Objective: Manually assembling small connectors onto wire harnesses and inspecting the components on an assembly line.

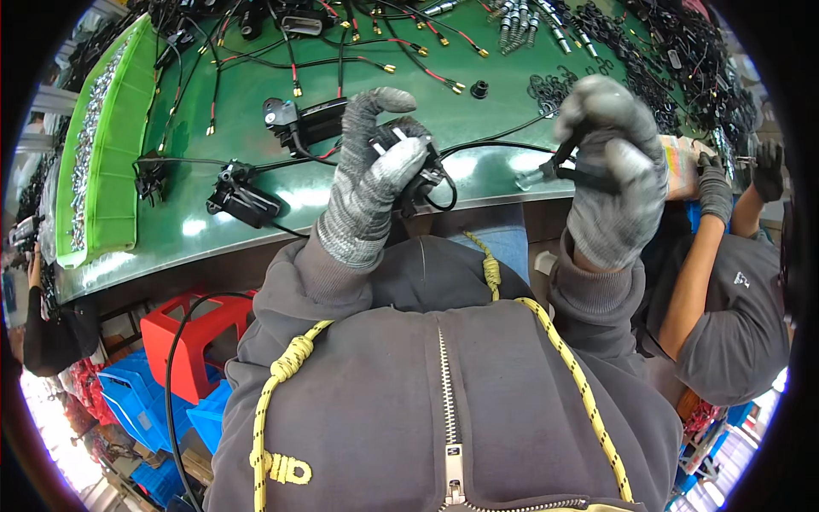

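Both my hands wear grey knitted gloves and are raised over the near edge of the green workbench (256, 111). My left hand (367, 175) is closed around a black plastic housing (418, 183) with a short cable loop below it. A black cable (490, 143) runs from beside that housing toward my right hand (616, 162). The right hand is smeared by motion, its fingers curled on a dark elongated thing (589, 175), whose kind I cannot make out. Left of my left hand lie a black rectangular unit (320, 122) and a black bracket-like part (243, 198).
A green bin (107, 162) of small metal parts stands at the left. Cables with red-and-yellow ends (384, 66) spread across the back; black rings (550, 90) and metal springs (516, 26) lie farther right. A co-worker's gloved hand (715, 188) works at the right. A red stool (188, 341) stands below left.
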Demonstrator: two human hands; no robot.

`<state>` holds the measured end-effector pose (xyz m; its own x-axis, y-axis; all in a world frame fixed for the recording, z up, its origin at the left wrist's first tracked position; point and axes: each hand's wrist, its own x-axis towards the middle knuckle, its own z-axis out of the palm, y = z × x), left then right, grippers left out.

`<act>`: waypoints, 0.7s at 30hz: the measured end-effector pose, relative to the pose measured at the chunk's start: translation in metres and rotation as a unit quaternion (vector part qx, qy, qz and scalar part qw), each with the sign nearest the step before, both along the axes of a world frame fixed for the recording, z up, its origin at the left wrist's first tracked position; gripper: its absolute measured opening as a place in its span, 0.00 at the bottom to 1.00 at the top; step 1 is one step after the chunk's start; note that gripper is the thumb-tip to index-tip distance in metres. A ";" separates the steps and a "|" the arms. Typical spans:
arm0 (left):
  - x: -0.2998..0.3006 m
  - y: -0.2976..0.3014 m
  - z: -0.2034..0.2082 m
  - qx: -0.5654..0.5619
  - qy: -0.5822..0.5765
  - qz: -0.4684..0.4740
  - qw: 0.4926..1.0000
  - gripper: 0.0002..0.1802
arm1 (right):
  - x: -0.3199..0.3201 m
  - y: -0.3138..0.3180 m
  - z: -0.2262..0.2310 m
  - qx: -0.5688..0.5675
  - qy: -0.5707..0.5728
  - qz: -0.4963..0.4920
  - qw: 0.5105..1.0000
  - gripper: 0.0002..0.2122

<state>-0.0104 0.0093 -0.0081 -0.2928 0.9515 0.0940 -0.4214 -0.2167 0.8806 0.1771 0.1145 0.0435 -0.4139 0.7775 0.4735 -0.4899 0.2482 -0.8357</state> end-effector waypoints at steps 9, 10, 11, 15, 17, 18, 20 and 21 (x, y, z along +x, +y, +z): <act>-0.004 0.012 -0.016 0.050 0.079 0.043 0.995 0.30 | -0.074 -0.008 0.087 0.083 0.145 0.324 0.931 0.24; -0.006 0.008 -0.018 0.052 0.081 0.053 0.994 0.30 | -0.085 -0.006 0.086 0.096 0.160 0.334 0.924 0.25; -0.004 0.005 -0.013 0.034 0.037 0.026 0.998 0.30 | -0.091 -0.003 0.084 0.107 0.168 0.334 0.921 0.25; 0.001 0.006 -0.005 0.027 0.012 0.013 0.999 0.29 | -0.101 -0.007 0.077 0.106 0.185 0.317 0.924 0.27; 0.000 0.004 -0.006 -0.007 0.034 -0.005 0.999 0.27 | -0.098 -0.017 0.078 0.091 0.159 0.305 0.934 0.26; 0.001 0.002 -0.002 -0.007 0.034 -0.005 0.999 0.27 | -0.097 -0.019 0.077 0.091 0.155 0.307 0.935 0.26; 0.003 -0.001 0.005 -0.048 0.000 -0.009 0.999 0.27 | -0.096 -0.020 0.075 0.094 0.139 0.309 0.936 0.25; 0.005 0.001 0.007 -0.067 0.010 0.016 0.998 0.27 | -0.097 -0.020 0.072 0.095 0.132 0.307 0.938 0.24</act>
